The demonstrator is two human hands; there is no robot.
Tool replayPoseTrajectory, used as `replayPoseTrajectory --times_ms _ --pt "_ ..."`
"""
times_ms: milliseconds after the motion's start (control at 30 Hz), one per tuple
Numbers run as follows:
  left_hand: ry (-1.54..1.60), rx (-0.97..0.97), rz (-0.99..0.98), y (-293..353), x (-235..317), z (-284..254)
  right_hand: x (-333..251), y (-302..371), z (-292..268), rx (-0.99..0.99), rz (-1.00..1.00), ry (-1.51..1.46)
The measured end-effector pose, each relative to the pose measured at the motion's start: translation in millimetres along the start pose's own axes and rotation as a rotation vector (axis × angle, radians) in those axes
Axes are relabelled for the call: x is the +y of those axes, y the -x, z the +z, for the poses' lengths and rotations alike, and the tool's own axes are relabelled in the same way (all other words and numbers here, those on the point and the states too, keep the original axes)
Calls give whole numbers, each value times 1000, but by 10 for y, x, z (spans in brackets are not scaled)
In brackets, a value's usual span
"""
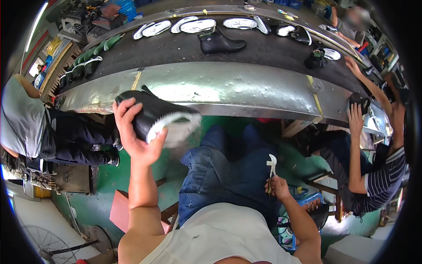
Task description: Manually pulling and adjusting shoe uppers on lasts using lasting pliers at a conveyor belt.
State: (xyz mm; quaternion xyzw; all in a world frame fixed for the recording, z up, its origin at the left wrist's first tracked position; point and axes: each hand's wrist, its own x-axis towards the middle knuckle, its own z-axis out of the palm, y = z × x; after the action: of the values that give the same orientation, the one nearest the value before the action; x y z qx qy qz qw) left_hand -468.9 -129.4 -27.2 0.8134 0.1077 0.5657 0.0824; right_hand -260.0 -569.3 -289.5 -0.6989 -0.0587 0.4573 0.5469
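Left hand grasps a black boot with jagged white edging; right hand grips pincers.
Boot's pale underside blurred; pincers' handles partly hidden.

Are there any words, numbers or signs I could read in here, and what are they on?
None can be read clearly.
Black ankle boot on the long dark worktop: small pale mark, too small to read.
White sleeveless shirt: small dark mark, too small to tell if it's writing.
Shiny black boot with a white edge, in the left hand: no writing I can make out.
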Motion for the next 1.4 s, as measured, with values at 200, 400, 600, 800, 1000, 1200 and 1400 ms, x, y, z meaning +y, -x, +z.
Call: replayPoseTrajectory --times_ms 200,400,600,800,1000,1200,1400 --pt "769 -549 -503 658 -43 391 -8 24 7 -43 39 36" --pt "763 -807 -724 1787 -119 1125 -449 181 169 -59 -96 666" --pt "1001 -615 -1010 1913 86 1123 -895 381 791 -185 -340 667" --pt "734 -581 -723 1998 106 1060 -1160 163 1310 -367 -338 490" --pt "626 -643 -653 1922 117 948 -1338 -88 1528 -432 -261 411" --pt "618 -647 -676 1929 77 898 -1784 -139 1394 -273 -429 9" --pt "602 -656 -725 1877 60 865 -1254 3 1476 -530 -176 277"
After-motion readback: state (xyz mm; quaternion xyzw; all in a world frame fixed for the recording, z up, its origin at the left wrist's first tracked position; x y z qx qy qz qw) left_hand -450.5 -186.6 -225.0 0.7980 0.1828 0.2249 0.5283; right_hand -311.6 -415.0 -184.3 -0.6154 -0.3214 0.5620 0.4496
